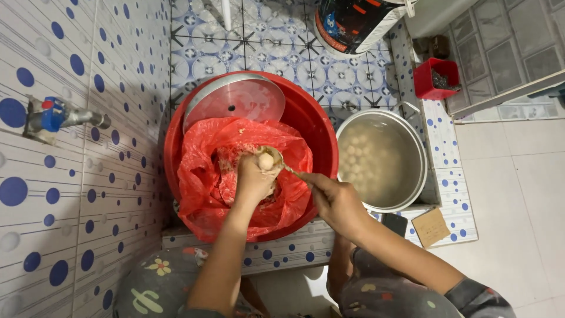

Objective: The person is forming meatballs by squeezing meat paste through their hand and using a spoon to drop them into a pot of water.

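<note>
Squeezing a pale ball of paste point(266, 160) up through its closed fist, the left hand point(254, 179) sits at frame centre over a red plastic bag point(203, 176) lining a red basin point(312, 126). The right hand point(335, 202), closed around a spoon point(282, 165), holds its bowl against the ball. Right of centre, a metal pot point(412, 194) holds cloudy water with pale balls. A metal lid point(235, 97) leans in the basin's upper part.

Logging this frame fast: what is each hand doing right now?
Left hand: closed, squeezing pale paste into a ball at the top of the fist.
Right hand: closed on a spoon that meets the ball.
</note>
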